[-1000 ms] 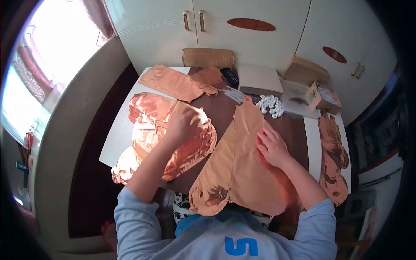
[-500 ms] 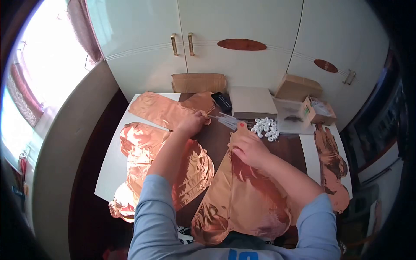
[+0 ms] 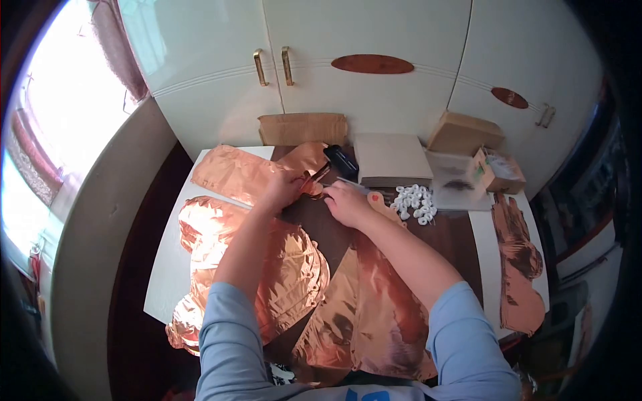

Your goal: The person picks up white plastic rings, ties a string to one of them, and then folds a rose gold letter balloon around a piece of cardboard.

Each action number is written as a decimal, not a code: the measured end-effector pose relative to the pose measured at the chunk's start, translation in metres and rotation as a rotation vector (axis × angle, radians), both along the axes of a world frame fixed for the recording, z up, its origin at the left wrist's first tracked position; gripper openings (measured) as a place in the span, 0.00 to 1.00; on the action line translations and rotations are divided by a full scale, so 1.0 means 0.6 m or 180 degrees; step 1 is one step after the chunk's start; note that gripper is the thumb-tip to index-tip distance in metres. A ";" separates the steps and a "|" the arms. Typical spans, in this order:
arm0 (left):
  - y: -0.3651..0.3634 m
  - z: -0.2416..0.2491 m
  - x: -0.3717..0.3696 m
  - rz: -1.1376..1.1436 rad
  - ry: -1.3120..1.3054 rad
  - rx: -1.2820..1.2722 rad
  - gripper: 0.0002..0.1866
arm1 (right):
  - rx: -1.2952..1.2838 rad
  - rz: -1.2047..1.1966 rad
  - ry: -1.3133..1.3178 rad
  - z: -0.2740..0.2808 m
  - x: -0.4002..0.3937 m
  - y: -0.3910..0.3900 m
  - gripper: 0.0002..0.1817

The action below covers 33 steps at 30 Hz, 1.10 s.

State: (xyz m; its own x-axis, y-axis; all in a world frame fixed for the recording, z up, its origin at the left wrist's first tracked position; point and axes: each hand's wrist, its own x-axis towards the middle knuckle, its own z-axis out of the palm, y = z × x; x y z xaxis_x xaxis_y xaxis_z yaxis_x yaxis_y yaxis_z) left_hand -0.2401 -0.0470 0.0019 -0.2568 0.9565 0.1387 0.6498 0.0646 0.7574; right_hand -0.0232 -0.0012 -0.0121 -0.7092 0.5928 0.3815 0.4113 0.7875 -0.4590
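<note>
My left hand is closed around the narrow end of a copper-coloured foil balloon at the far left of the table. A shiny folded tab of foil pokes out past its fingers. Close beside it, my right hand has its fingertips pinched together near that tab; what they hold is too small to make out. Thin clear straws lie just behind the right hand, partly hidden by it. A large flat foil balloon lies in front of me under my right forearm, its neck marked with a red dot.
More crumpled foil balloons cover the left side, and others lie along the right edge. White ribbon rolls are heaped near a grey-beige box. A black object, a clear bag and a small carton stand at the back.
My right hand has left the neck of the large balloon and moved up and left, beside my left hand. My left hand has shifted slightly left, still at the foil.
</note>
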 end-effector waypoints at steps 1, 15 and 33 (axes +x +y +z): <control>0.012 -0.033 -0.002 0.0100 0.0447 0.0594 0.07 | 0.0037 -0.0015 -0.0029 -0.001 -0.004 0.002 0.13; -0.030 -0.009 0.020 -0.1115 0.2043 0.1045 0.15 | 0.0117 -0.0092 -0.0220 -0.007 -0.019 0.011 0.12; -0.010 0.010 -0.015 0.0277 -0.0159 0.0131 0.17 | 0.0565 0.0137 -0.0497 -0.007 -0.054 0.004 0.13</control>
State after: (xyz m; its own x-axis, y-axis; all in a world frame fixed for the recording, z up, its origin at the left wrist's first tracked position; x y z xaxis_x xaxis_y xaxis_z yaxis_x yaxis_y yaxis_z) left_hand -0.2491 -0.0529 0.0078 -0.3461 0.9240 0.1624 0.6044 0.0873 0.7919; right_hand -0.0554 0.0012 -0.0162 -0.7910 0.4941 0.3608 0.4306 0.8686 -0.2453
